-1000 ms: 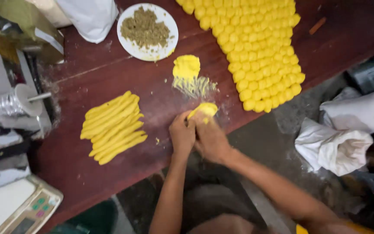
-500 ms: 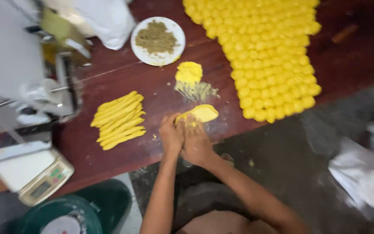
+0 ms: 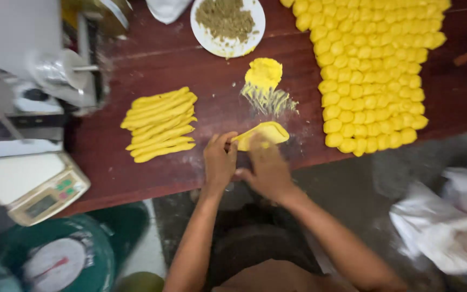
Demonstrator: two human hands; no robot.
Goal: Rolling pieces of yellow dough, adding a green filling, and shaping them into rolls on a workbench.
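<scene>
Compared with half a second ago, my view has tipped and slid: the white plate [image 3: 203, 33] of greenish-brown filling [image 3: 224, 17] now sits cut off at the top edge, and the digital scale [image 3: 33, 186] and the green dial scale [image 3: 55, 259] have come further into the lower left. The hands and the dough have barely shifted on the dark red table [image 3: 136, 178]; the flat yellow dough piece [image 3: 263, 132] lies at the same spot near the table's front edge, just below the yellow dough lump [image 3: 264, 72] with its smear of crumbs.

My left hand [image 3: 220, 162] reaches up from the bottom of the view, forearm nearly vertical, fingers curled, their tips pinching the left end of the dough piece. My right hand [image 3: 266, 170] comes in from the lower right, forearm slanting across the table's edge, and lies just beside the left hand at the near edge of the dough. It is motion-blurred, so I cannot tell whether its fingers are closed on the dough or only pressing it.

The stack of yellow dough sticks [image 3: 160, 124] lies well to the left of the hands. The big field of shaped yellow pieces [image 3: 374, 65] fills the upper right.
</scene>
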